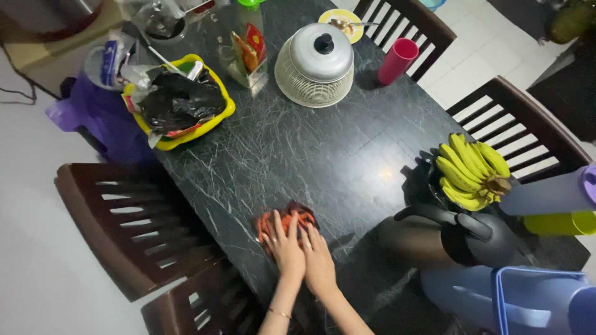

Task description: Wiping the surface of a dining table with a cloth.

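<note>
item: orange-and-dark folded cloth [287, 221] — lies on the near part of the black marble-patterned table top [310, 155], close to the edge by the person.
left hand [284, 245] — flat, palm down on the cloth, fingers [277, 224] straight and slightly fanned; thin bracelet at the wrist.
right hand [318, 259] — flat beside the left, touching it, fingers pressed together, tips on the cloth's near right edge. neither hand pinches anything.
also on the table: white slatted round basket with a metal lid and black knob [315, 65] at the far side; pink plastic cup [397, 61] just beside it; yellow plastic tray with a black bag [177, 102] at the far left; bunch of yellow bananas [472, 170] at the right; dark thermos jug [447, 239] near the bananas; blue plastic jug [528, 298] at the near right corner.
around the table: dark wooden slatted chairs [133, 223].
</note>
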